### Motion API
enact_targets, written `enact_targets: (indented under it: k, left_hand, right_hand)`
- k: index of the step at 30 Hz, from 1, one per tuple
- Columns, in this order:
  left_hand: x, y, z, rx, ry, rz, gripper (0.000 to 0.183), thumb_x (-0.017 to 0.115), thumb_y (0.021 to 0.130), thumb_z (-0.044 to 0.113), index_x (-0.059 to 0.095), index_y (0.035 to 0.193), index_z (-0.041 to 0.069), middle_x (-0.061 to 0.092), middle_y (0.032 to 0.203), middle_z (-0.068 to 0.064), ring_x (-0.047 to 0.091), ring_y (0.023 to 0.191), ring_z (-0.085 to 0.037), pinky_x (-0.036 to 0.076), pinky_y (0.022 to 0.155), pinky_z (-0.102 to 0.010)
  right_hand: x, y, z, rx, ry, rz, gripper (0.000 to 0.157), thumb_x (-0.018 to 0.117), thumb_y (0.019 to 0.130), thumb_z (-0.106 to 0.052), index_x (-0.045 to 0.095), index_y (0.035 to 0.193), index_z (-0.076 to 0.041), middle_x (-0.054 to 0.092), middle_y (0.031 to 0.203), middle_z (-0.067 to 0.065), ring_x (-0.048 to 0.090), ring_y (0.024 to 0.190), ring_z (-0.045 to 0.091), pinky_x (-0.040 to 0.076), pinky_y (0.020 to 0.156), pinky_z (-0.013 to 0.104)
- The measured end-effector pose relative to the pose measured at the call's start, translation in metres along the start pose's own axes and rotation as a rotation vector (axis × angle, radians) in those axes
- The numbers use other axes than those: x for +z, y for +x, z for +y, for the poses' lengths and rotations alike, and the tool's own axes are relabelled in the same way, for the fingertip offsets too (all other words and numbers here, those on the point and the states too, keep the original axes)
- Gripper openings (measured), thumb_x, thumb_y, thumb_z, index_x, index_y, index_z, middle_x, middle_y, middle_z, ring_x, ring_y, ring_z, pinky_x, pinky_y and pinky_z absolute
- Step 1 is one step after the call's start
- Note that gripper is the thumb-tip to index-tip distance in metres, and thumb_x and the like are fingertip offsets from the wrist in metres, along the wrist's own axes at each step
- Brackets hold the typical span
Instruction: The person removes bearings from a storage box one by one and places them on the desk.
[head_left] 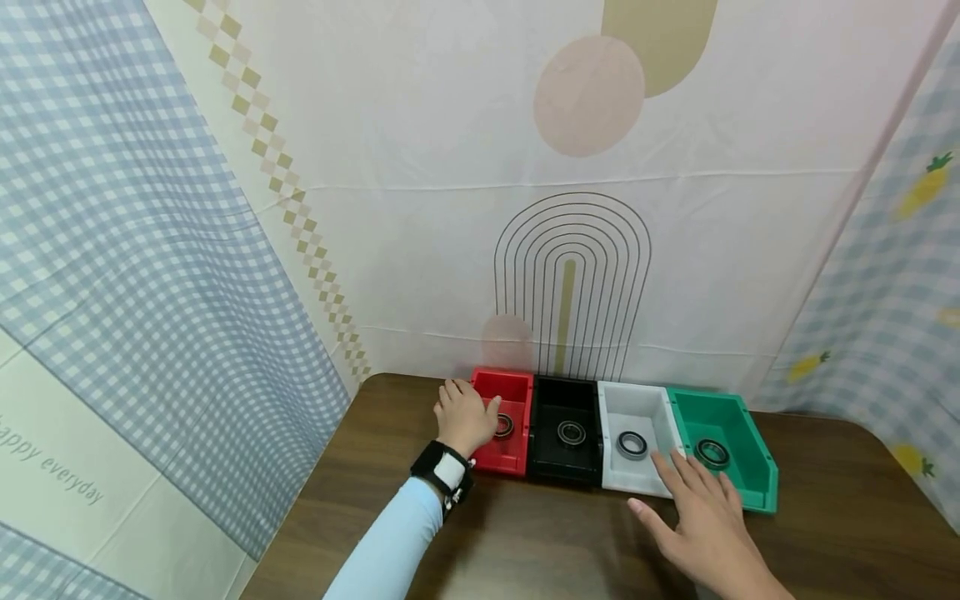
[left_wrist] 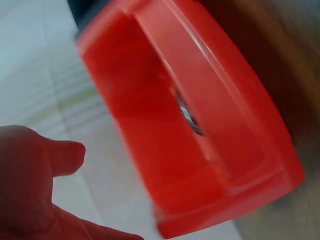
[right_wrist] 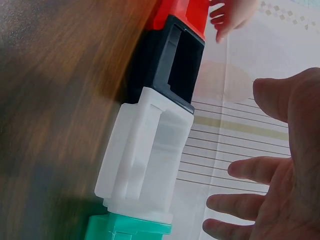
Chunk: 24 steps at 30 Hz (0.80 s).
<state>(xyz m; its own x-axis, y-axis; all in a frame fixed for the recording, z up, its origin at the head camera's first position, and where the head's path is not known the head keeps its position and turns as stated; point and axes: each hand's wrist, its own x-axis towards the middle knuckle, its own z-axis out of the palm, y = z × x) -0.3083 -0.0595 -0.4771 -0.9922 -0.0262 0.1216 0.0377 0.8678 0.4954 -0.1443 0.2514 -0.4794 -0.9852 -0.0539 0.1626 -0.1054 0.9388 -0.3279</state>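
Observation:
Four-sided open bins stand side by side: red (head_left: 501, 461), black (head_left: 546, 468), white (head_left: 636, 482) and green (head_left: 763, 497). Each holds one ring-shaped ball bearing, lying flat: in the red one a bearing (head_left: 506, 427) partly behind my thumb, then the black bin's bearing (head_left: 572, 433), the white bin's bearing (head_left: 632, 446) and the green bin's bearing (head_left: 712, 454). My left hand (head_left: 462, 417), fingers extended and thumb apart, overlaps the red bin's left side. My right hand (head_left: 705, 521) spreads its fingers in front of the white and green bins, holding nothing.
The bins stand near the back edge of a brown wooden table (head_left: 517, 542). Behind it hangs a pale printed cloth (head_left: 420, 250), with a blue checked curtain (head_left: 187, 292) at the left and another checked cloth (head_left: 885, 333) at the right. A strap with a device (head_left: 444, 475) circles my left wrist.

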Motion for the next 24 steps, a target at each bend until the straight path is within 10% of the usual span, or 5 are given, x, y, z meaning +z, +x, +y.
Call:
enact_targets:
  k: [8, 16, 24]
  left_hand:
    - [0.017, 0.032, -0.008, -0.063, 0.021, -0.044, 0.053, 0.049, 0.113, 0.032, 0.06, 0.127, -0.017, 0.06, 0.125, -0.034, 0.057, 0.117, -0.047, 0.056, 0.096, -0.058]
    - [0.028, 0.056, -0.018, -0.167, 0.052, -0.163, 0.039, 0.057, 0.108, 0.024, 0.055, 0.132, -0.007, 0.07, 0.113, -0.026, 0.07, 0.107, -0.04, 0.06, 0.09, -0.051]
    - [0.055, 0.079, -0.045, -0.132, -0.001, -0.165, 0.04, 0.064, 0.098, 0.018, 0.052, 0.13, -0.003, 0.071, 0.091, -0.019, 0.069, 0.077, -0.034, 0.056, 0.064, -0.045]
  right_hand:
    - [-0.003, 0.0, 0.0, -0.003, -0.007, 0.012, 0.088, 0.061, 0.099, -0.069, 0.049, 0.159, -0.006, 0.043, 0.161, 0.037, 0.036, 0.147, 0.061, 0.019, 0.112, 0.083]
    - [-0.002, 0.001, -0.002, -0.012, 0.012, 0.021, 0.087, 0.061, 0.1, -0.068, 0.048, 0.159, -0.006, 0.044, 0.161, 0.036, 0.036, 0.148, 0.061, 0.018, 0.112, 0.083]
    - [-0.002, 0.003, -0.005, -0.024, 0.007, 0.021, 0.086, 0.061, 0.101, -0.067, 0.048, 0.159, -0.005, 0.044, 0.162, 0.036, 0.036, 0.148, 0.062, 0.019, 0.112, 0.082]
